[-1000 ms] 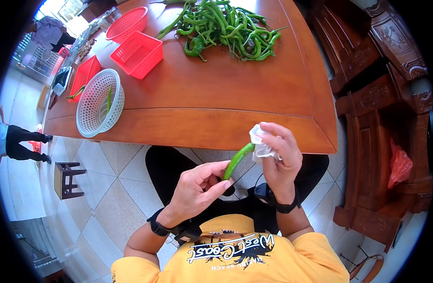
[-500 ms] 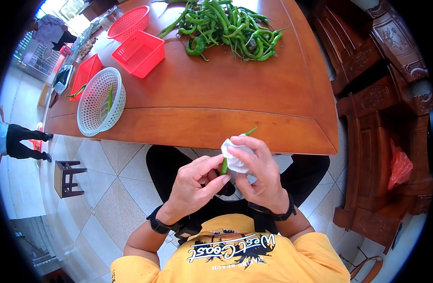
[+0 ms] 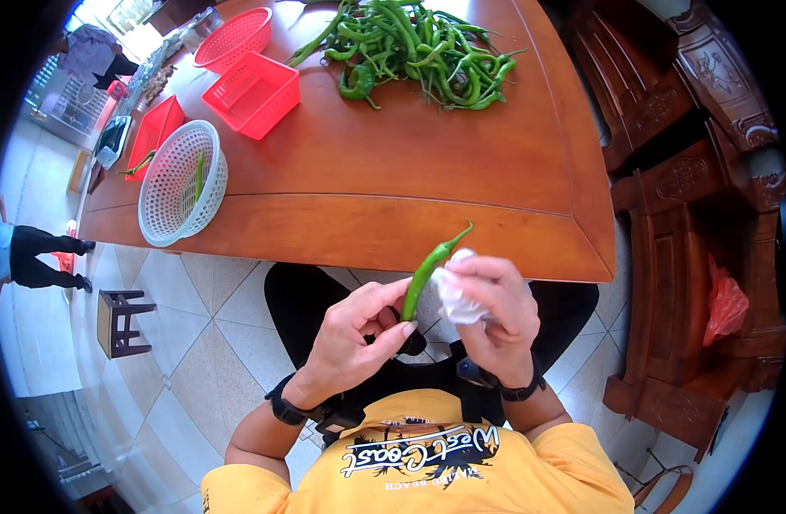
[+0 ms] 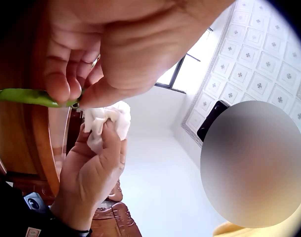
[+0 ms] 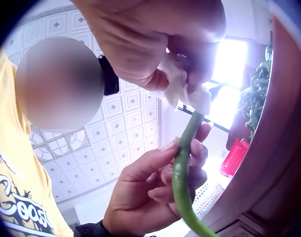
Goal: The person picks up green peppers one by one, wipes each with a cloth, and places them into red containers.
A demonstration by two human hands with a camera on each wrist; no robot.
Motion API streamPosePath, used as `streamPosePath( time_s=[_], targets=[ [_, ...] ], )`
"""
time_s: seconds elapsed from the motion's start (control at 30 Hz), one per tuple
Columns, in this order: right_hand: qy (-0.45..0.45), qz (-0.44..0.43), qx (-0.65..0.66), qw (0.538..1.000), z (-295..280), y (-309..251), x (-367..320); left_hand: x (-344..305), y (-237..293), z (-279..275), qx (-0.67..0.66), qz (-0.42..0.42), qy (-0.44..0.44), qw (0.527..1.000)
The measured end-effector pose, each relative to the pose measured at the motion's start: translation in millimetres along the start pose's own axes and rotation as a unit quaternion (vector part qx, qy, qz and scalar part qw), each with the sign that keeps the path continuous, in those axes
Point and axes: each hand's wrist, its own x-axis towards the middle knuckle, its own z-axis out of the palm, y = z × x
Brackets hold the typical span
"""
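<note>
My left hand pinches a long green chili pepper near its lower end, between thumb and fingertips. The pepper tilts up and away, its thin curved stem toward the table. My right hand grips a crumpled white cloth close to the pepper's right side. In the right wrist view, the cloth overlaps one end of the pepper. Both hands are held over the lap, just in front of the table edge.
On the wooden table lies a heap of green chili peppers. To the left stand a white colander with a green pepper inside and several red plastic baskets. A dark stool stands on the tiled floor, and carved wooden furniture lines the right.
The white cloth went from the pepper's stem end down around its body near my left fingers, then off to the right, baring the pepper. My left hand has kept its pinch.
</note>
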Motion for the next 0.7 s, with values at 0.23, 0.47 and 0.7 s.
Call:
streamPosePath(
  time_s=[0.23,0.47,0.7],
  targets=[
    [-0.046,0.009,0.025,0.999,10,4,-5,1,-4,3,-0.007,0.011,0.022,1.0],
    [-0.115,0.048,0.071,0.99,11,1,-10,1,3,-8,-0.131,-0.03,0.035,0.99],
    [-0.046,0.054,0.042,0.997,10,-4,-5,3,3,-14,-0.174,0.005,0.095,0.98]
  ],
)
